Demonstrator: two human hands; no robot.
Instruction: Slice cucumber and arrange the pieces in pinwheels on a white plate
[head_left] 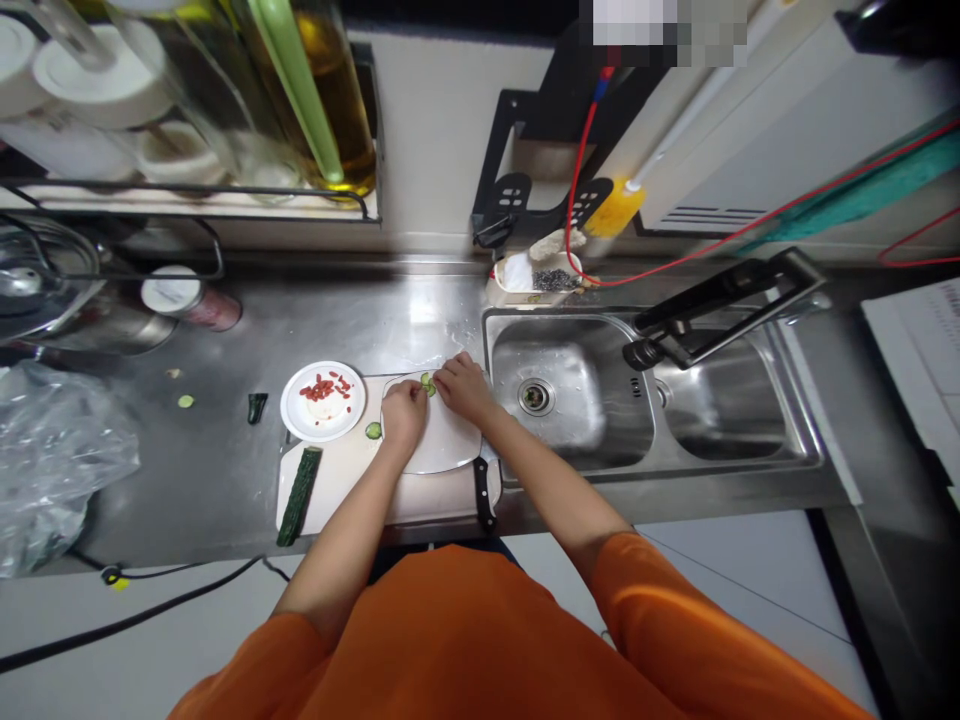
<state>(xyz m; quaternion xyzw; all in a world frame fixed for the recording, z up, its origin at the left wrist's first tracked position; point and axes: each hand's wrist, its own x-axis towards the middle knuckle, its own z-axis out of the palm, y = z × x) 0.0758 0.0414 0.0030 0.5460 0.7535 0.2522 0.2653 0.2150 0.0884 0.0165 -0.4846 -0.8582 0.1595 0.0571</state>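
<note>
Both hands work at the far edge of a white plate [442, 440]. There lie a few thin green cucumber slices [428, 384]. My left hand [406, 412] is closed, its fingertips pinching at the left side of these slices. From the right, my right hand [463, 388] bends its closed fingers down onto the same slices. The plate rests on a white cutting board [345, 485]. One loose cucumber slice [373, 430] sits left of the plate, and a long piece of cucumber [300, 496] lies on the board's left end.
A small white plate [288, 412] with red dried berries overlaps the board's far left corner. A black-handled knife [484, 494] lies at the board's right. Farther right is a double sink [574, 390] with a black faucet [697, 310]. A cucumber end [256, 408] and plastic bag [60, 460] lie left.
</note>
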